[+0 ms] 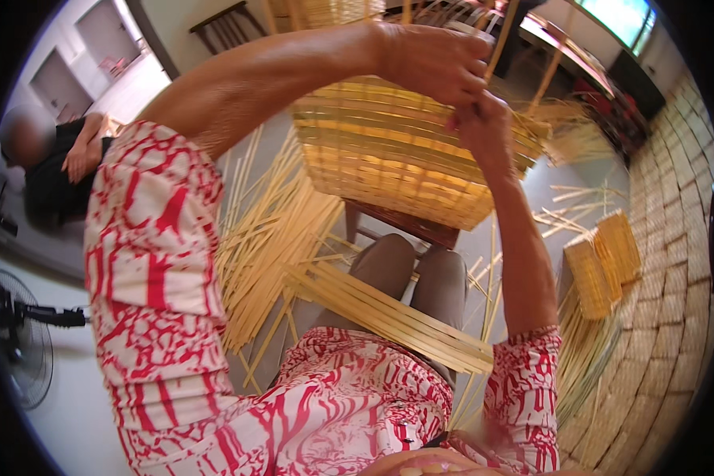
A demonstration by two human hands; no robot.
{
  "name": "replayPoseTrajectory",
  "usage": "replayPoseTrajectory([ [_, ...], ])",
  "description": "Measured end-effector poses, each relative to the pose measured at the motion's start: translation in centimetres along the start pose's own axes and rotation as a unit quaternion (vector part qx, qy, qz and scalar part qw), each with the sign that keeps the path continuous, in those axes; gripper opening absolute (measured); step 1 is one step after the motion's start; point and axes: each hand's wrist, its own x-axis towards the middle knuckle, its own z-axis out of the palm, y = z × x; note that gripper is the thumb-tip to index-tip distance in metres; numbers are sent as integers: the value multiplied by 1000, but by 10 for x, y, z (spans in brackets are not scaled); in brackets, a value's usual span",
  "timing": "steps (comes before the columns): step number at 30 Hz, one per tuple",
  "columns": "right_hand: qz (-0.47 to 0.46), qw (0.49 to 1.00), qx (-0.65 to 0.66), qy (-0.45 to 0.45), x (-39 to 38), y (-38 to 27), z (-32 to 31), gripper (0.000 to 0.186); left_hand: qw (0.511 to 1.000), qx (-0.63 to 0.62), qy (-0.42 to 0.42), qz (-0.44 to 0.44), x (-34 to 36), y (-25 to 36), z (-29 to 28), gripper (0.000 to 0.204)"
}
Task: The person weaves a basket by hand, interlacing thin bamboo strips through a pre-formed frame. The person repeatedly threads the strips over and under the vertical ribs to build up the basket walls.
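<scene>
A woven bamboo basket (pixel 389 151) rests tilted on a dark wooden stool (pixel 404 224) before my knees, with upright bamboo strips (pixel 546 79) rising from its far side. My left hand (pixel 432 63) reaches across over the basket to its upper right, fingers closed by a bamboo strip (pixel 498 51) that stands up there. Just below it, my right hand (pixel 488 131) is closed at the basket's upper edge, its fingertips meeting those of the left. What lies between the fingers is mostly hidden; it appears to be bamboo strip. Across my lap lies a bundle of flat bamboo strips (pixel 389 313).
Many loose bamboo strips (pixel 274 246) cover the floor to the left. Small woven pieces (pixel 603 258) stand at the right by a pale brick-patterned wall (pixel 674 198). A seated person in dark clothes (pixel 67 163) and a fan (pixel 20 337) are at the left.
</scene>
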Motion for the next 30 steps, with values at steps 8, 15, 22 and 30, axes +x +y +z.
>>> replayPoseTrajectory([
  [8,-1,1000,-9,19,5,10,5,12,998,-64,1,-11,3,-3,2,7],
  [15,-123,986,-68,85,20,39,28,16,992,6,-53,-112,3,22,-11,13],
  [22,-73,989,-67,111,22,56,16,15,979,28,-53,-195,29,44,4,8],
  [30,-39,995,-12,91,38,53,27,14,932,118,-88,-332,28,73,10,12],
])
